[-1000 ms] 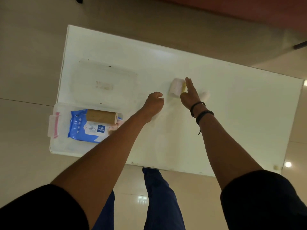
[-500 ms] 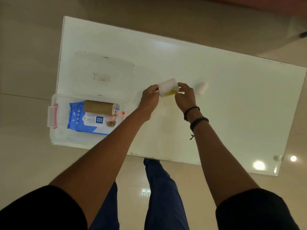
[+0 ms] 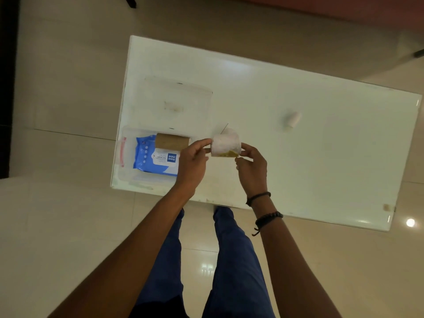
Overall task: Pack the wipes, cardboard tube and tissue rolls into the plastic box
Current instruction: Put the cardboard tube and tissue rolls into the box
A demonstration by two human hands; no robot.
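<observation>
Tissue roll (image 3: 226,144) lifted off table (image 3: 321,157), carried toward plastic box (image 3: 125,171); fingers of left hand (image 3: 192,161) and right hand (image 3: 252,166) pinched its ends. Second roll (image 3: 292,119) remained unpacked.

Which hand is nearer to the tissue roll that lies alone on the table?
The right hand. It holds one end of another tissue roll, nearer to the lone roll. The left hand holds the other end, beside the plastic box.
</observation>
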